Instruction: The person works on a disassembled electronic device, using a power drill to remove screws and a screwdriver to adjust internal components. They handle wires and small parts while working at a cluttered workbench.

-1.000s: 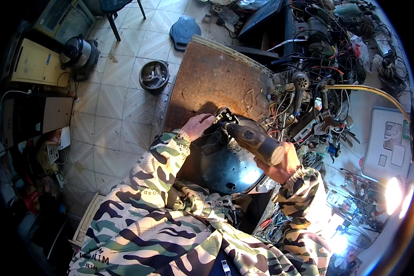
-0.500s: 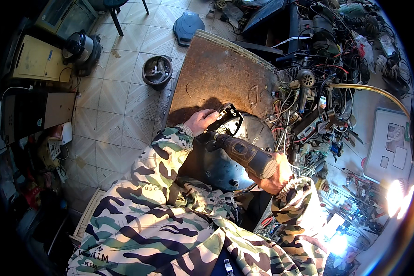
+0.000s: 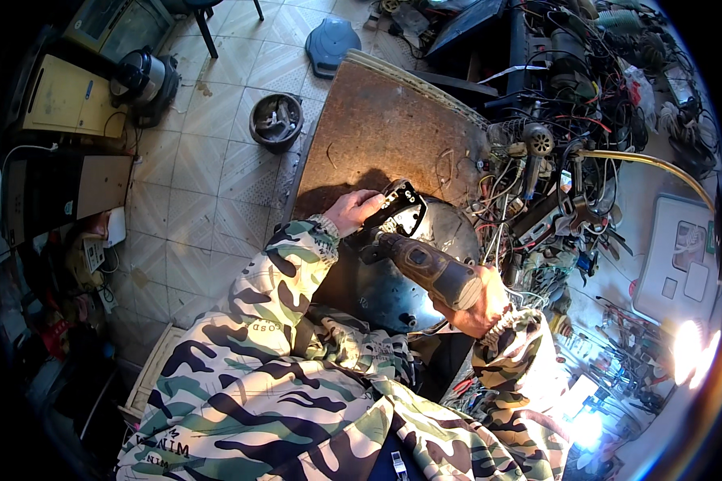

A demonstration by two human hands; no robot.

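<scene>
My left hand is closed on the near end of a black, frame-shaped piece with several holes. Wrapped round the worn, dark body of a handheld power tool is my right hand. The tool's narrow head points up and left, close to my left fingers and the lower edge of the black piece. Whether its tip touches the piece cannot be made out. Beneath both lies a large, round, shiny metal body, partly covered by the tool and my hands.
A brown wooden board extends beyond my hands. Tangled wires, hand tools and a hair-dryer-shaped device crowd the right. A bright lamp shines at lower right. On the tiled floor stand a dark bucket and a blue-grey stool.
Both hands keep nearly the same place and hold. The whole view has shifted very slightly; the tool's angle looks almost unchanged.
</scene>
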